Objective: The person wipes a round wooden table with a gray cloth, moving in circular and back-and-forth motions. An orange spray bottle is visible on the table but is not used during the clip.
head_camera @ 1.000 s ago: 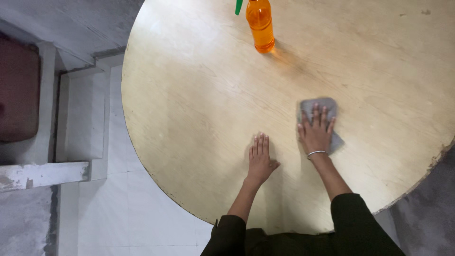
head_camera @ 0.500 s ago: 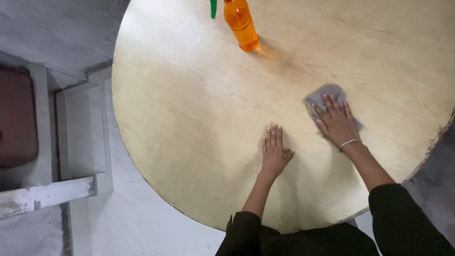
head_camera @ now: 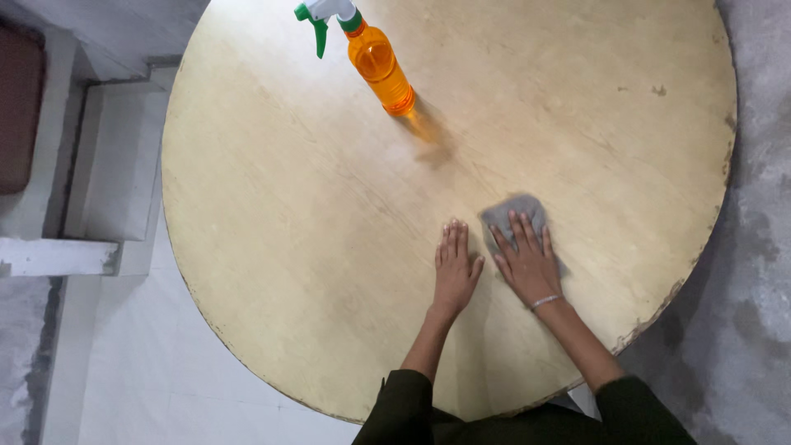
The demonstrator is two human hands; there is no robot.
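Item one, far left: a pale step or ledge [head_camera: 107, 165] beside the floor [head_camera: 165, 379] of light tile, with a dark reddish panel [head_camera: 18, 107] at the frame edge. We count none of this as part of the work in hand.

Item two: our round wooden table [head_camera: 272, 206], bare and light-toned, its rim chipped and dark along the right edge. The surface looks dry and even to us; we see no wet streaks, puddles or spray mist, so we cannot tell which parts have been wiped.

Item three: an orange spray bottle [head_camera: 379, 64] with a green and white trigger head, upright near the far edge, well apart from both hands and touched by neither.

Item four: our left hand [head_camera: 455, 268], flat on the table, fingers straight and close together, holding nothing.

Item five: our right hand [head_camera: 525, 259], just beside the left, palm down with fingers spread, pressing a small grey cloth [head_camera: 511, 211] to the wood. The cloth lies flat under the fingers, near the middle of the table's near half, its far edge showing past the fingertips. A thin bangle [head_camera: 545, 302] sits at the wrist.

Item six, far right: grey stained concrete floor [head_camera: 758, 247].

Our judgement: wiping is in progress, and we can rule out no part of the surface as finished.
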